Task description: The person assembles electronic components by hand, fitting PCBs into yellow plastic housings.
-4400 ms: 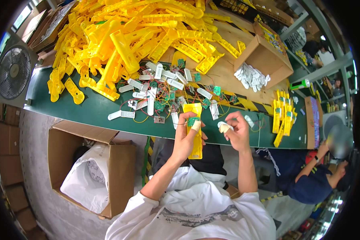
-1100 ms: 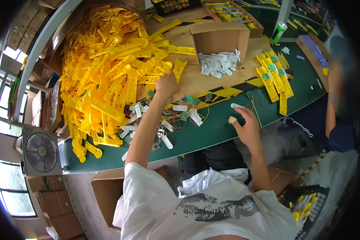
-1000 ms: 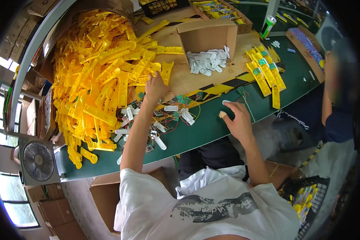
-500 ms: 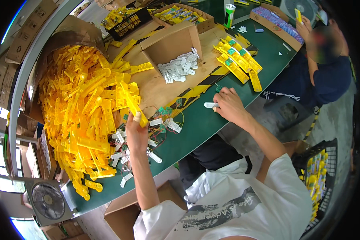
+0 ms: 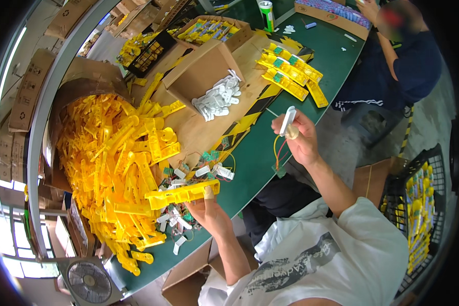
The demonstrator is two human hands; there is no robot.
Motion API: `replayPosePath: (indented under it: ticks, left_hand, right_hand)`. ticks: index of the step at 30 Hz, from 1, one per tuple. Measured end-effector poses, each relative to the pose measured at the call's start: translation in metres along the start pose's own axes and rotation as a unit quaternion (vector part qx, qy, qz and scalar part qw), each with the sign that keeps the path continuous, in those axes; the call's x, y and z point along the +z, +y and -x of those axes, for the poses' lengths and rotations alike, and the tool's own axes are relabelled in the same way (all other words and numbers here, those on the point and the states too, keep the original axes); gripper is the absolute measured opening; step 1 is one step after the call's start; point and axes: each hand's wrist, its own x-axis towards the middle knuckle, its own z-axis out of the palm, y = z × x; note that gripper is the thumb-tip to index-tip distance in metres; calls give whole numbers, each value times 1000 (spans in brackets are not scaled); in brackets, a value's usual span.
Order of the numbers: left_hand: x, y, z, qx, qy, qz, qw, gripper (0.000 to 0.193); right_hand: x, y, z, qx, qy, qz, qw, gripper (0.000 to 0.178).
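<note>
My left hand [image 5: 212, 218] is closed on a long yellow plastic casing [image 5: 181, 195], held nearly level with its hollow, ribbed side showing. Beneath it lies a tangle of white plastic pieces with wires and green boards [image 5: 177, 218]. Raised over the table's near edge, my right hand [image 5: 305, 140] pinches a white plastic piece [image 5: 288, 121]. Red and yellow wires run down from that piece to a small green circuit board [image 5: 279, 171], which dangles below. A thin rod [image 5: 272, 111] sticks out by the right fingertips; its other end is hidden.
A large heap of yellow casings [image 5: 115, 168] spills from a carton at left. An open cardboard box [image 5: 199, 71] holds white pieces. Several casings with boards [image 5: 290, 74] lie farther right. A co-worker [image 5: 392, 66] sits at far right. A black crate [image 5: 392, 204] stands beside me.
My left hand has moved right and nearer me, turning the casing from steep to nearly level. My right hand has lifted the white piece, wires and board off the tabletop. The view has shifted.
</note>
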Motion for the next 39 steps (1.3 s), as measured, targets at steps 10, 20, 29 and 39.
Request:
replayPosePath:
  ticks: [10,20,29,39]
  left_hand:
    - [33,-6,5,77,-56,-55,994,46]
    - [21,-42,27,144,-74,-231,960,27]
    - [-26,-59,34,156,-15,-321,934,30]
    - [-50,-44,37,50,-71,-231,969,44]
  right_hand:
    - [61,-9,33,135,-153,335,920,26]
    - [48,1,53,135,-102,360,917,23]
    - [50,12,63,288,-196,243,905,48]
    - [30,40,68,373,-215,19,903,50]
